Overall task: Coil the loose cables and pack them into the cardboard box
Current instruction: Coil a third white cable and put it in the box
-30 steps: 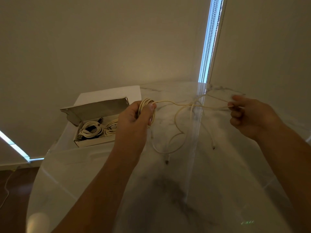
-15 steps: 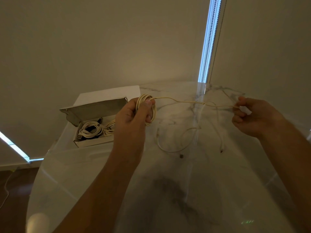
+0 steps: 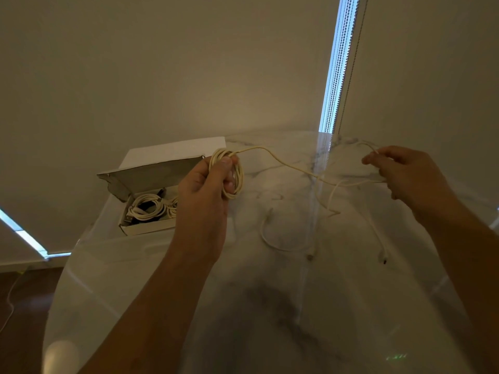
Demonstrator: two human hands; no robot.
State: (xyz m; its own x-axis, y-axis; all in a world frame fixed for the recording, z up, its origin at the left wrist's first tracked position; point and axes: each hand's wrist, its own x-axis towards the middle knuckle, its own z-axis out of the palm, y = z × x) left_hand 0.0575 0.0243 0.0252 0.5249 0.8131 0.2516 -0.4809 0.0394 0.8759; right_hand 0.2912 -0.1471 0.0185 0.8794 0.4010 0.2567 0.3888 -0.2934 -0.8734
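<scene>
Your left hand [image 3: 213, 182] grips the cream cable coil [image 3: 229, 172] beside the cardboard box [image 3: 147, 209]; right hand [image 3: 405, 174] pinches its loose strand. Tails crossing may knot.

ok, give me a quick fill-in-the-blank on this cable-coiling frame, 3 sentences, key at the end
1. The left hand grips a ____ of cream cable it has wound up.
2. The right hand pinches the loose strand, and the cable's free end dangles over the marble ____.
3. The open cardboard box sits to the ____ of the left hand and already holds coiled cables.

Missing words: coil; table; left
</scene>
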